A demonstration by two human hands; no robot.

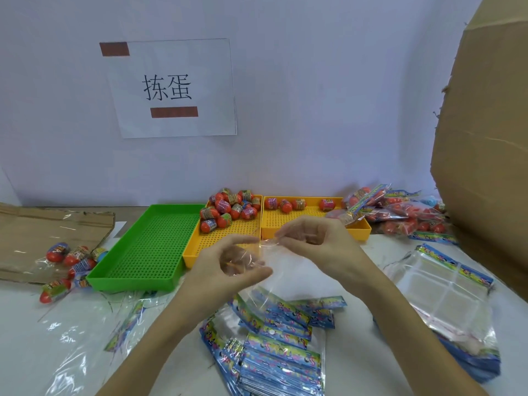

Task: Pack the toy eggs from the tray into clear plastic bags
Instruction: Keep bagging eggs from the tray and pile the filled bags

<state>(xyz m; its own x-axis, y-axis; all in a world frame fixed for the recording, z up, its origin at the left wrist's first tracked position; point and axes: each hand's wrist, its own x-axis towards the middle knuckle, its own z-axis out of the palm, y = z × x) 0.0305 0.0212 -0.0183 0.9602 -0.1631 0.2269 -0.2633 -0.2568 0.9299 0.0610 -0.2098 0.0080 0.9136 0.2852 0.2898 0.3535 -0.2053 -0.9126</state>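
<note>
Hands raised over the table, both on one clear bag. My left hand curls thumb and fingers round the bag's mouth; my right hand pinches the opposite edge, bag hanging between them, nothing inside as far as I can see. Toy eggs heaped in the near yellow tray; a few more in the far yellow tray. Green tray just left. Filled bags at right.
</note>
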